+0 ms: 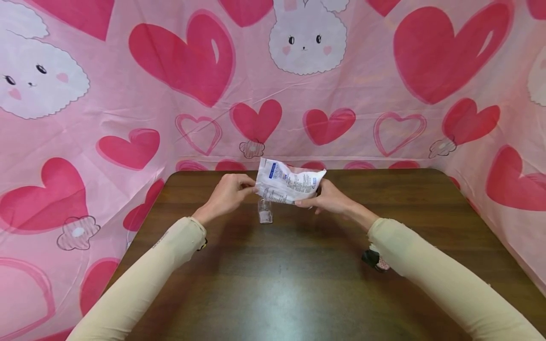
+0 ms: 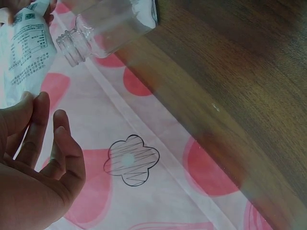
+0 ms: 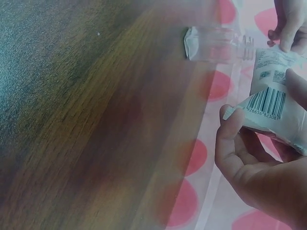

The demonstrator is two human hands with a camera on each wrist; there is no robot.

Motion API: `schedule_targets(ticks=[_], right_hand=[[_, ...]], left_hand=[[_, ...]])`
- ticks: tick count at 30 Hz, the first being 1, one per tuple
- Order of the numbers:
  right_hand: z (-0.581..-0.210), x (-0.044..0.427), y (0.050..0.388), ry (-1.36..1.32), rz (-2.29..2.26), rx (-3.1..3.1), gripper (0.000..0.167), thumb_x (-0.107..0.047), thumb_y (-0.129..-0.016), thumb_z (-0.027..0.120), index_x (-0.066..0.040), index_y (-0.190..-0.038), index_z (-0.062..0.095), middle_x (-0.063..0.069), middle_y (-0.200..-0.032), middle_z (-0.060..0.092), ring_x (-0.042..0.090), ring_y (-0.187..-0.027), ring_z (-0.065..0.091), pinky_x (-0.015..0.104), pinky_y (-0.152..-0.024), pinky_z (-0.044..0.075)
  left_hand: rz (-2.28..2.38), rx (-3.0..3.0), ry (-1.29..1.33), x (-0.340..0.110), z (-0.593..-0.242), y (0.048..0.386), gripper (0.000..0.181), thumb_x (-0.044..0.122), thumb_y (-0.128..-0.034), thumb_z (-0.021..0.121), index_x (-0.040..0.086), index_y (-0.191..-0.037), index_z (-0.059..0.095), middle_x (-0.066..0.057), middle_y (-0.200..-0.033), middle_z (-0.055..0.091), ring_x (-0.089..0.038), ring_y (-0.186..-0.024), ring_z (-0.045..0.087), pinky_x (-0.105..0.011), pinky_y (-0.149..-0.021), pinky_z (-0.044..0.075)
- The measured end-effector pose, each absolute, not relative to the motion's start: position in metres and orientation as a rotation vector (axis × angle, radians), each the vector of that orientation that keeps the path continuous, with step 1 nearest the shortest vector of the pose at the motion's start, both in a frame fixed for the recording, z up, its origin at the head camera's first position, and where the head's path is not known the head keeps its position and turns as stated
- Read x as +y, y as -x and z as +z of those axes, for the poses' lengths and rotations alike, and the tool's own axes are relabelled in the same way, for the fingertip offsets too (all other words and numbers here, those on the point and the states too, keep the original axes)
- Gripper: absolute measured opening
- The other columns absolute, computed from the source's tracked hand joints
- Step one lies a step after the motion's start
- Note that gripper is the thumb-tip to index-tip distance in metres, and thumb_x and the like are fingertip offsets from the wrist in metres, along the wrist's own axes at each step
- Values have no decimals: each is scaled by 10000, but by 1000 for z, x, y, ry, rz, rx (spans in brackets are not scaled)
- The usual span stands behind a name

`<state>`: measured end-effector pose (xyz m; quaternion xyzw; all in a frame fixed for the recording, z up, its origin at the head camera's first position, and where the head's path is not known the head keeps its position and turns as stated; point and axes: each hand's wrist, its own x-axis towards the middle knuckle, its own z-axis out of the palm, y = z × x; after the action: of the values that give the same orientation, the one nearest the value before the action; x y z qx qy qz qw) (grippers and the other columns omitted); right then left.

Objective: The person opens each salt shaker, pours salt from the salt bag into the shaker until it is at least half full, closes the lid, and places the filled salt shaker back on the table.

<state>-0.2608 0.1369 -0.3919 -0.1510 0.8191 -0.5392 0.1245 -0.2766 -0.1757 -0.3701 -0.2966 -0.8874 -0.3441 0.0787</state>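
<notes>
A white printed plastic packet (image 1: 290, 182) with a blue label is held up over the table, tilted. My left hand (image 1: 230, 192) pinches its left end between thumb and forefinger, the other fingers loosely bent in the left wrist view. My right hand (image 1: 330, 199) grips the other end, thumb on the near side. A barcode shows on the packet (image 3: 268, 103) in the right wrist view. Just below the packet's left end, a clear bottle (image 1: 265, 215) stands on the table. Its threaded neck (image 2: 72, 48) is uncapped, and something white (image 3: 191, 44) lies at its bottom.
The brown wooden table (image 1: 273, 265) reaches back to a pink cloth (image 1: 358, 85) printed with hearts and rabbits, which also hangs at both sides. A small dark item (image 1: 375, 260) with a pink part shows beside the right sleeve.
</notes>
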Motion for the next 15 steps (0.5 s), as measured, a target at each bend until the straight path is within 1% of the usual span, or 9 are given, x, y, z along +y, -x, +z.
schedule_targets(ticks=[7, 12, 15], right_hand=[[-391, 138, 262, 431, -1575, 2390, 483, -243, -882, 875, -57, -1256, 633, 127, -1052, 705, 307, -859, 645, 520, -674, 587], [-390, 139, 261, 424, -1559, 2398, 489, -252, -883, 874, -60, -1260, 629, 123, -1063, 708, 303, -863, 643, 489, -675, 588], [-389, 139, 261, 425, -1554, 2398, 493, -261, -882, 876, -61, -1260, 630, 122, -1067, 707, 298, -859, 641, 500, -681, 589]], left_hand=[[-1041, -2657, 890, -175, -369, 277, 97, 34, -940, 793, 46, -1029, 828, -49, -926, 764, -249, -772, 609, -383, -714, 522], [-1022, -2661, 884, -173, -369, 278, 85, 47, -943, 794, 49, -1021, 830, -43, -924, 764, -220, -769, 592, -379, -717, 510], [-1014, -2666, 871, -174, -368, 277, 86, 55, -942, 797, 50, -1022, 831, -36, -930, 765, -204, -773, 583, -375, -722, 510]])
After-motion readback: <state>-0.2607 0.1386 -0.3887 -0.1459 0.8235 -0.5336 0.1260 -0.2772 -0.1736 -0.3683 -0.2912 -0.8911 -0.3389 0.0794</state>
